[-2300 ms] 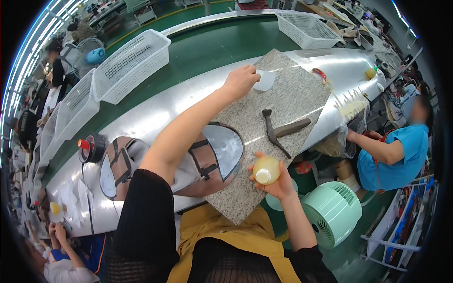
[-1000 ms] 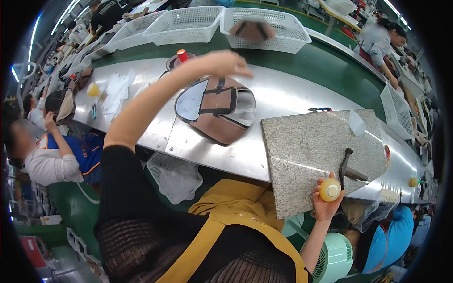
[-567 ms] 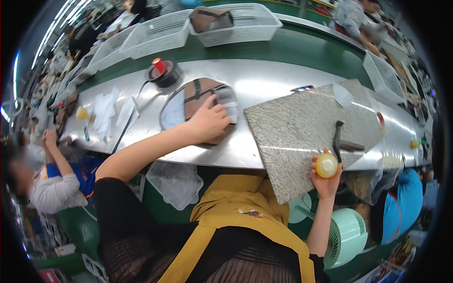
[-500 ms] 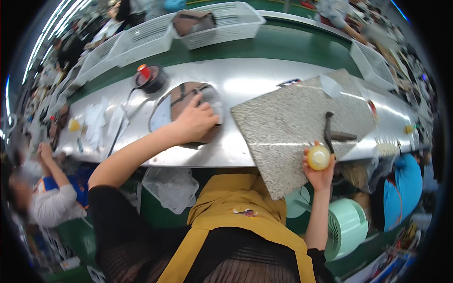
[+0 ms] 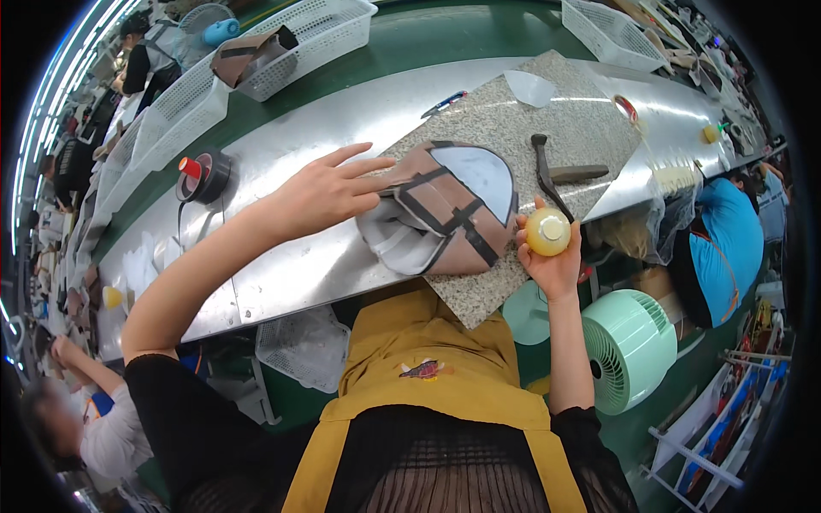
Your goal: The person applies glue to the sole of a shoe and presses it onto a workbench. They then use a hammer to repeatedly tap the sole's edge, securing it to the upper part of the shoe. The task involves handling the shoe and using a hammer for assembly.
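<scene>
Change: the brown strapped bag piece (image 5: pixel 445 209), which lay off to my left on the steel bench (image 5: pixel 291 265) half a second ago, now sits on the speckled stone slab (image 5: pixel 513 128), so it is in my working spot.
Left hand (image 5: pixel 329 188): open, fingers spread, fingertips touching the piece's left edge, gripping nothing.
Right hand (image 5: pixel 552 256): closed round a small yellow bottle (image 5: pixel 547 231), just right of the piece.
Beyond right hand: a hammer (image 5: pixel 552 171) on the slab.
Hard to see: the bottle's lower part behind my fingers; the piece's underside.
</scene>
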